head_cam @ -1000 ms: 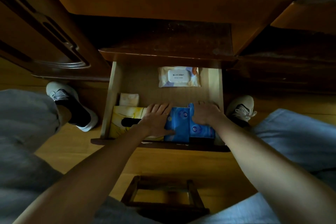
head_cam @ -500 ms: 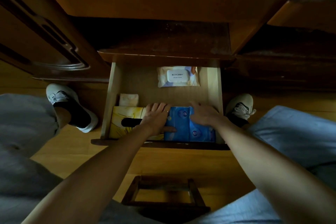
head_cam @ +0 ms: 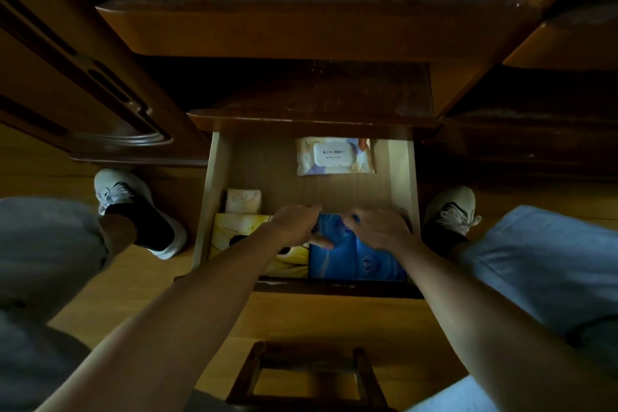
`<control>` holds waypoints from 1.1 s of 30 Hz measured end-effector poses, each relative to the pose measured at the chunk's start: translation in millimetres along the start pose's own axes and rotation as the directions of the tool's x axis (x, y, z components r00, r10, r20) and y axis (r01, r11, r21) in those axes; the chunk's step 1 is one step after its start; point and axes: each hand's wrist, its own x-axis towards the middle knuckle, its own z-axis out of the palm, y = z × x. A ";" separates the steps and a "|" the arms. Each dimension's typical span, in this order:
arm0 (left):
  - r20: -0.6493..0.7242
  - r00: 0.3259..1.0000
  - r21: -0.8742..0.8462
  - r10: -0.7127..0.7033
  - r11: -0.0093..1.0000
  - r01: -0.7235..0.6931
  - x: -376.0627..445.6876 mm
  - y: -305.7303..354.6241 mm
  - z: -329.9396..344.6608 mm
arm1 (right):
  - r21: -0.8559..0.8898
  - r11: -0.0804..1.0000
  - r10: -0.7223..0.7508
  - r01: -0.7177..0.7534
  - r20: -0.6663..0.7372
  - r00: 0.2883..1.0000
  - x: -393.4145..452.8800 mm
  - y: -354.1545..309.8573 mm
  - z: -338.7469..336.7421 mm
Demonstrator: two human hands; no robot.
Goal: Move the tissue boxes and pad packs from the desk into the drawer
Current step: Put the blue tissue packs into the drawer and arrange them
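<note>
Open drawer [head_cam: 214, 197] being reached into by both hands. Blue pad packs [head_cam: 357, 257] being pressed down at front right of drawer: left hand [head_cam: 294, 224] curled over far edge, thumb laid on top; right hand [head_cam: 378, 227] spread flat, fingers relaxed. Yellow tissue box [head_cam: 244, 227] lying just left of left hand. Wet-wipe pack [head_cam: 334, 157] lying beyond both hands, apart.

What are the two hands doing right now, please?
Left hand: fingers curled over the blue packs' far edge, thumb on top, gripping them.
Right hand: on the same packs; blurred, grip cannot be told.
</note>
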 end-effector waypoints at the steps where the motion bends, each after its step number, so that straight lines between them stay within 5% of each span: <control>1: 0.036 0.999 -0.022 0.003 1.000 -0.002 -1.9 -2.4 0.0 | 0.011 1.000 -0.004 0.004 -0.008 1.000 0.0 0.8 0.4; 7: -0.253 0.967 0.089 -0.011 0.995 0.035 -33.7 -46.7 -4.3 | 0.116 0.990 0.084 -0.082 -0.011 0.996 1.8 -22.0 -0.1; 10: -0.190 0.980 0.465 0.056 0.884 0.040 -52.9 -69.9 -16.5 | -0.063 0.998 -0.006 -0.004 -0.155 0.988 16.3 -46.3 -11.8; 13: -0.044 0.999 0.617 0.033 0.787 0.001 -55.1 -69.6 -23.7 | -0.058 0.997 -0.063 0.051 -0.223 0.973 38.4 -64.9 -24.7; 17: -0.079 0.997 0.580 -0.014 0.813 0.057 -49.9 -66.1 -21.9 | -0.178 0.983 -0.085 0.055 -0.164 0.983 65.9 -74.2 -38.1; 23: -0.124 0.971 0.589 0.205 0.803 -0.095 -45.5 -87.2 -19.1 | -0.257 0.965 -0.077 0.049 -0.101 0.992 94.6 -65.9 -49.0; 30: -0.066 0.968 0.604 0.241 0.782 -0.154 -31.3 -93.7 -26.0 | -0.312 0.947 0.081 -0.077 -0.001 0.997 80.2 -55.1 -31.9; 33: -0.009 0.985 0.634 0.174 0.762 -0.129 -27.1 -87.1 -26.7 | -0.494 0.869 0.036 -0.026 0.010 0.999 54.4 -44.0 -25.9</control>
